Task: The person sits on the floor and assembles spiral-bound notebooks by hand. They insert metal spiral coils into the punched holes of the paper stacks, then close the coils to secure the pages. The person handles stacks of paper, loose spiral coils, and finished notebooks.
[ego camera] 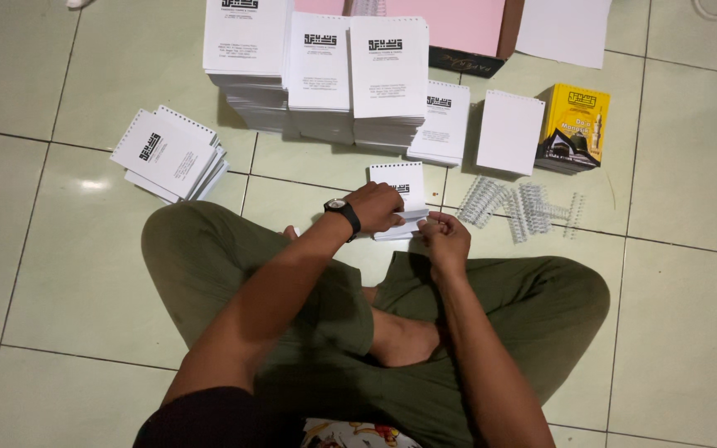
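- On the tiled floor point(690, 274) in front of the crossed legs: small punched booklet point(400, 192), white cover with a black block mark, lying just beyond the knees at about 12 o'clock from the person.
- Left hand point(375, 207), with a wristwatch point(340, 207), lies over the booklet's near edge, fingers curled shut on it.
- Right hand point(446, 236) at 3 o'clock of the booklet, fingers pinched on its corner or something small; cannot tell which.
- Handling, a judgement: thin paper stack, light, floppy, sheets likely to slide apart; best held flat by the edges, thumb on top, clear of the punched top row.
- Wire binding combs point(518, 207), silvery, loose heap at 3 o'clock of the booklet; probably springy and snag-prone.
- Tall stacks of white sheets point(325, 75) at 12 o'clock, each with the black mark on top.
- Fanned pile of booklets point(168, 153) at 10 o'clock.
- Blank white pad point(509, 131) at 1 o'clock; beside it a stack of yellow covers point(574, 126) with a dark picture.
- Pink sheet in a dark box point(458, 25) at top edge.
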